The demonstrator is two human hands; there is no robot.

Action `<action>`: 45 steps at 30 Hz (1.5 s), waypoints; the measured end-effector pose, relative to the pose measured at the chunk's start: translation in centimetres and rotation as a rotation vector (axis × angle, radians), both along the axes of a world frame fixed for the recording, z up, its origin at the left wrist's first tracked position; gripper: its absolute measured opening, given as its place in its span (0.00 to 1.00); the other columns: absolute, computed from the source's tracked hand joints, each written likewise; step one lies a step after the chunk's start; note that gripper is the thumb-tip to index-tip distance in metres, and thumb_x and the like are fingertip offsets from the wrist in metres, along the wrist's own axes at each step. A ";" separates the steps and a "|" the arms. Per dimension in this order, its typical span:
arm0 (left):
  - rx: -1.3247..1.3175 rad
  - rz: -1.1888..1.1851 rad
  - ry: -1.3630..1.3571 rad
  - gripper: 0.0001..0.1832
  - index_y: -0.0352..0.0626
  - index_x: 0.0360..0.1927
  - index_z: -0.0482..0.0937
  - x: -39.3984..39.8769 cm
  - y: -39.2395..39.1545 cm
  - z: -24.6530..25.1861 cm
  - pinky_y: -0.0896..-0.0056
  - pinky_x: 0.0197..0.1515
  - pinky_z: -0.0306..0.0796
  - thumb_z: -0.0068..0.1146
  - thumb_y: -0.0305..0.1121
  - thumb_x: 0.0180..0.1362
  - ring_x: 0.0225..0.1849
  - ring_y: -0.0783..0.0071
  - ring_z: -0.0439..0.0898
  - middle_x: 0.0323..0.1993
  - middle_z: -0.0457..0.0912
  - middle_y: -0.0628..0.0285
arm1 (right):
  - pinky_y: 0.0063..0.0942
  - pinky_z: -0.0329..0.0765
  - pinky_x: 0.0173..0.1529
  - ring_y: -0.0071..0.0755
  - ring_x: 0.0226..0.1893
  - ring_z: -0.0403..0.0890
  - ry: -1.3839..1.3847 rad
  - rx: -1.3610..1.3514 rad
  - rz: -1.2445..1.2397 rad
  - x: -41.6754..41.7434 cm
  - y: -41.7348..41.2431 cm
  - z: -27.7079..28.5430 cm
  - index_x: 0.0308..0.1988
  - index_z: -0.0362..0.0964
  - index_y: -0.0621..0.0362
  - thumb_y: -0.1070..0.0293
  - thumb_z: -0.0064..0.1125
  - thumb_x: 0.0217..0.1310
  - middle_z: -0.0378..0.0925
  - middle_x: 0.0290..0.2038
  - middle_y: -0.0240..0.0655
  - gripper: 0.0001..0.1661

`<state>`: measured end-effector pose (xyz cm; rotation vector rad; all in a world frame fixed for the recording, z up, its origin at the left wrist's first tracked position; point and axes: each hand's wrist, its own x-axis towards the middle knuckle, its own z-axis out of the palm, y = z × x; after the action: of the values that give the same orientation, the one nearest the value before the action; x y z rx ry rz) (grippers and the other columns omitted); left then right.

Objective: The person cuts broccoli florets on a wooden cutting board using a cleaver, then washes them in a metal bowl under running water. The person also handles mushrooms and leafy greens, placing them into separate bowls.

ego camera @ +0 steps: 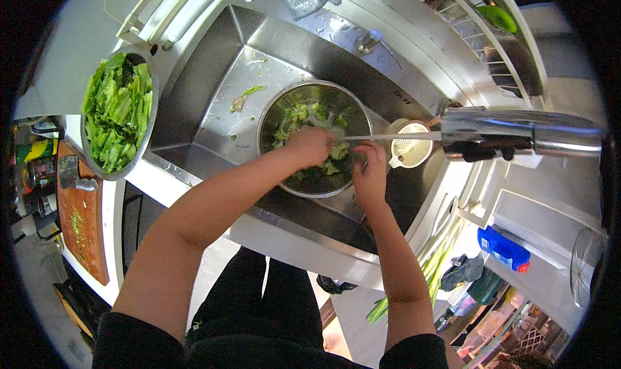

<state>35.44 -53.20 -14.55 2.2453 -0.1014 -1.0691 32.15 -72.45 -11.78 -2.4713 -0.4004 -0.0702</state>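
Note:
A round stainless steel bowl (pixel 265 121) stands in the metal sink (pixel 218 112), holding broccoli florets (pixel 296 113) and water. Over the bowl's middle is my left hand (pixel 312 146), where a stream of water (pixel 393 136) from the chrome faucet (pixel 490 133) comes down. Its fingertips are blurred by the water, so what they hold is hidden. At the bowl's right side my right hand (pixel 371 170) has its fingers bent over the rim area. Whether it grips anything cannot be made out.
An oval metal bowl of leafy greens (pixel 119 112) sits on the left counter beyond a cutting board (pixel 89 228) with a cleaver (pixel 75 175). A cream strainer (pixel 412 146) sits in the sink's right corner. Scallions (pixel 436 257) lie right of my right forearm, near a blue package (pixel 502 248).

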 end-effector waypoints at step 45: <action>0.133 0.379 -0.348 0.22 0.56 0.53 0.76 -11.6 5.0 7.7 0.59 0.55 0.68 0.53 0.37 0.51 0.55 0.59 0.74 0.53 0.75 0.56 | 0.46 0.68 0.57 0.46 0.55 0.69 1.253 1.723 -0.728 10.8 8.3 0.0 0.54 0.66 0.58 0.46 0.34 0.69 0.71 0.53 0.44 0.29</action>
<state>23.80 -48.22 -6.82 2.4226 0.2480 -0.4935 42.96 -64.15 -11.79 -0.5154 0.8081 0.5540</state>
